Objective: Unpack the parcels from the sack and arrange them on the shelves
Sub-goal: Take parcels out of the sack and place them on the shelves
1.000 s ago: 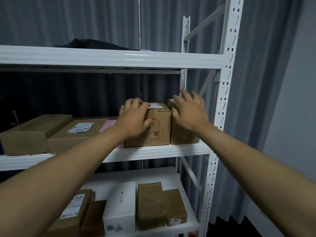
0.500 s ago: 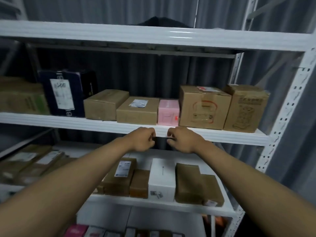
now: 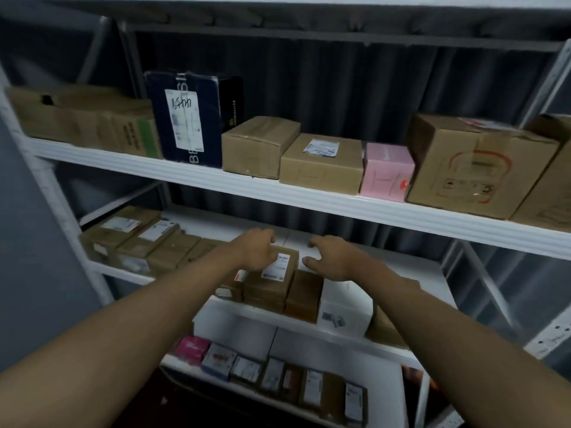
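Middle shelf (image 3: 216,225), taken as landmark. I see my left hand (image 3: 258,250) resting on the far end of a brown labelled parcel (image 3: 272,281) that lies flat on this shelf near its front edge; the fingers curl loosely over the parcel's top, though whether they grip it I cannot tell. My right hand (image 3: 332,257) hovers just right of it, fingers spread and curved, holding nothing. The parcel's long axis runs front to back across the shelf, label face up, short end toward me, presumably so the label reads from the aisle. It sits packed between brown neighbours, with a white box (image 3: 344,307) further right, which I judge saves shelf width.
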